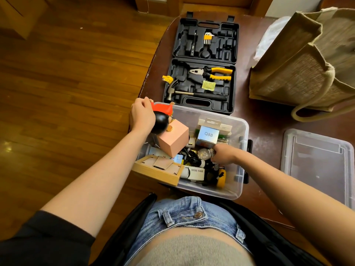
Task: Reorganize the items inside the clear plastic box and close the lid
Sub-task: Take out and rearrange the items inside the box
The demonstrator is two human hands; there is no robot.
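Fingers of the left hand (143,114) curl round a red-and-black figurine (162,117) at the far-left corner of the clear plastic box (241,181); those of the right hand (223,155) are bent down among the contents, their grasp hidden, so I cannot tell what they hold. Legible markings: "Q88" on a silver carton (208,135), "MINI FAN" on a white carton (195,173). A pink box (173,140) lies tilted between the hands. Box stands on a dark brown table (265,120) above wood flooring (67,73). Its lid (317,166) lies apart, to the right. Beyond: open black tool case (203,66) and jute bag (303,60).
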